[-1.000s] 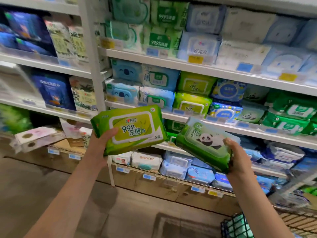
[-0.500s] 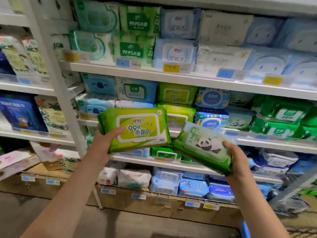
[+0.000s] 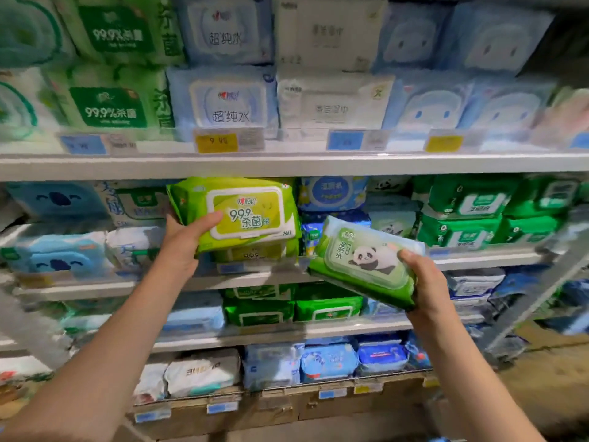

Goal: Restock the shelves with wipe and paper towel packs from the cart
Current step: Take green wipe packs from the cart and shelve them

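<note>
The lime-green plastic wipe pack (image 3: 242,215) is gripped level by the left hand (image 3: 185,239), at 12 o'clock of its shelved twin (image 3: 255,255) (a green panda-print pack (image 3: 366,260) is clasped by the right hand (image 3: 427,282)).

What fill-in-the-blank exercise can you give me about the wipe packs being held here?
The right hand holds a green lidded plastic wipe pack picturing a ____.
The left hand holds a lime-green plastic wipe pack whose biggest number reads ____.
Together, the two hands hold ____ packs.
Missing words: panda; 99.9; two.

Head camera — close, straight toward shelves (image 3: 287,165)
</note>
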